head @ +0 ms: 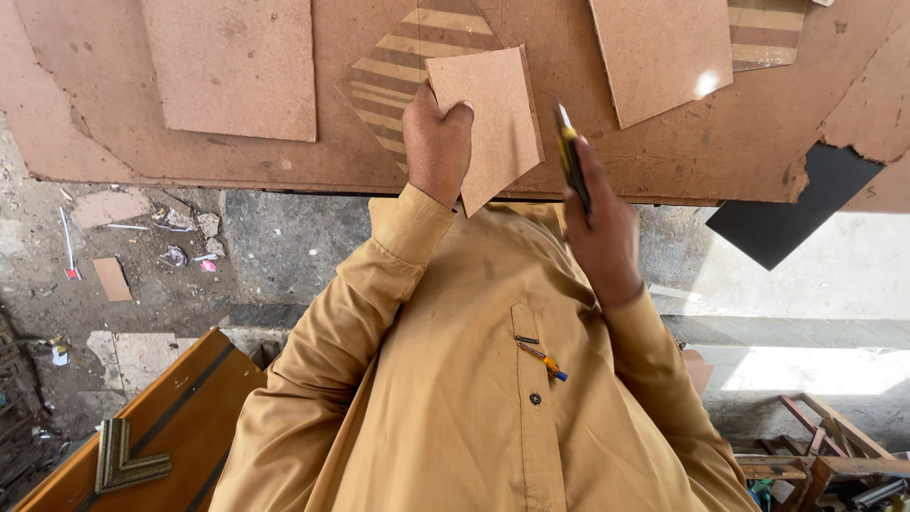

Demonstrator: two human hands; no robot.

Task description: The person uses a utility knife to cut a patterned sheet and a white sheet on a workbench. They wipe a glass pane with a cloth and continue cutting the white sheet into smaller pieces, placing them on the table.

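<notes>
- Setting: workshop seen from the head camera looking straight down. A large brown hardboard sheet serves as the table top; its edges are ragged and chipped at the right. Below its edge, a grey concrete floor strewn with offcuts and scraps.
- On the table: a rectangular hardboard panel at upper left, another panel at upper right, and a striped cream-and-brown board lying under the piece in hand. A dark sheet juts out from under the table's right corner.
- Left hand: grip closed around the lower left edge of a small cut hardboard piece, thumb on the face. The piece is lifted, tilted, clear of the table, just above the striped board.
- Right hand: grip closed on a yellow-and-black utility knife, blade end pointing up and away. The knife is near the piece's right edge but apart from it; no contact with any board.
- Judged progress: the small piece appears already cut free, since it is held loose as a separate shape. Whether further trimming is left cannot be told; no cut line is visible on it.
- Elsewhere: a gilt frame corner rests on a wooden plank at lower left; wooden frames lie at lower right. A pen is clipped to the tan shirt.
</notes>
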